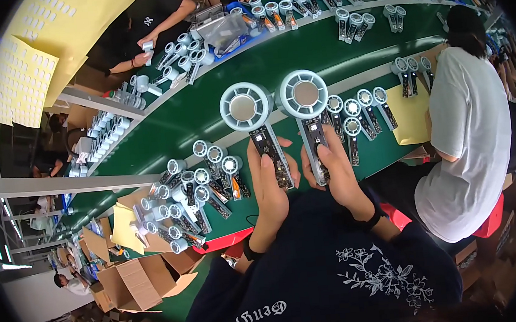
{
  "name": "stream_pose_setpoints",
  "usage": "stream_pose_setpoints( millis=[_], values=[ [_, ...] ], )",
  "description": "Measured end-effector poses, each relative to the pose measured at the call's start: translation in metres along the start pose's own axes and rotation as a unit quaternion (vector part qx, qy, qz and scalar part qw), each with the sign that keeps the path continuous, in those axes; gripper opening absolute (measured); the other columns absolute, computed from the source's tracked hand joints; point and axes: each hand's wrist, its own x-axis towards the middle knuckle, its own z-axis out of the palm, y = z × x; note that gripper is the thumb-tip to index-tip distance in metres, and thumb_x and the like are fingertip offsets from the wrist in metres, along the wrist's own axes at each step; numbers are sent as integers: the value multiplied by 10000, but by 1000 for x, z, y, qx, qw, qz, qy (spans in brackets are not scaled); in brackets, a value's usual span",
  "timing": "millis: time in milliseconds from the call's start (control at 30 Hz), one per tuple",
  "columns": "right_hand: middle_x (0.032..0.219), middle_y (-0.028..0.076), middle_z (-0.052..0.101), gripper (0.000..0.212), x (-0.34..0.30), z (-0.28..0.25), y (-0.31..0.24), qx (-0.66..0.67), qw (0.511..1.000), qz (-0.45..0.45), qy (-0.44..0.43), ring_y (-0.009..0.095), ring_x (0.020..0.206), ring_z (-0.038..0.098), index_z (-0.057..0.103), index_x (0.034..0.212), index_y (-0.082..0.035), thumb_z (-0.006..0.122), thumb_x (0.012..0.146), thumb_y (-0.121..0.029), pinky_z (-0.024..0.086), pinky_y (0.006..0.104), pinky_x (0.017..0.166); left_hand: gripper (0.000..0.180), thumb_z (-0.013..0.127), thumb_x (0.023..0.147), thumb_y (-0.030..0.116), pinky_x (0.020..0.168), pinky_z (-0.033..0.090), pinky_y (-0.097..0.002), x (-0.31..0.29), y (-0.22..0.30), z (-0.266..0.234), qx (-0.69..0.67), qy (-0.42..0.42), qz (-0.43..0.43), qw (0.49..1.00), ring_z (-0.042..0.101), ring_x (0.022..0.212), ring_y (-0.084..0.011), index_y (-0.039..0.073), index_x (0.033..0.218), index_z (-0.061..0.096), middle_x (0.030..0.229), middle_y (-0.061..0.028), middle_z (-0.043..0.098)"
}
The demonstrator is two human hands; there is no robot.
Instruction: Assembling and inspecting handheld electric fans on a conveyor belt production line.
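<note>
Each of my hands grips a light-blue handheld fan, its round head up and a dark circuit board exposed along the handle. My left hand is closed round the handle of the left fan. Closed in the same way, my right hand holds the right fan, slightly higher. The two round heads are side by side with a small gap. Just right of my right hand, several similar open-handled fans lie on the green bench. A crowded pile of such fans is to my left.
Beyond the bench runs a green conveyor belt with more fans along its far edge. A co-worker in a white shirt sits at right by a yellow sheet. Open cardboard boxes stand at lower left. A metal rail crosses at left.
</note>
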Motion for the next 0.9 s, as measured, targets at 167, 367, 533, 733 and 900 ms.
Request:
stream_pose_setpoints(
  millis=[167,367,533,733,900],
  values=[
    [778,72,498,359,-4,4,5,-9,1000,6,1,100,458,409,349,1209,-12,332,960,-270,294,215,388,399,304,979,292,427,356,-190,-4,-1,1,33,33,10,999,487,573,-88,-5,1246,306,1030,-113,488],
    [769,74,498,348,-8,5,10,-33,999,-38,8,97,486,418,348,1202,-20,338,954,-263,311,209,417,424,317,975,281,426,347,-182,-12,-1,2,25,32,14,999,485,573,-88,-4,1285,270,1044,-123,486],
    [762,74,498,351,-12,7,9,-20,999,-32,1,96,487,418,342,1203,-21,349,950,-264,311,207,420,422,321,973,282,439,360,-190,-18,0,7,16,37,28,999,485,580,-90,-6,1277,273,1043,-126,485],
    [764,74,499,354,-18,5,12,-14,999,-41,-6,97,488,420,331,1210,-20,354,949,-258,310,205,418,415,321,973,287,468,379,-199,-22,-3,10,23,48,31,998,489,593,-92,-9,1261,282,1044,-124,482],
    [768,75,499,359,-17,4,11,-5,1000,-28,3,98,494,426,322,1221,-18,356,950,-251,317,205,425,411,323,973,273,471,381,-199,-22,-5,12,30,48,31,998,488,591,-93,-7,1270,277,1045,-123,482]
  ],
)
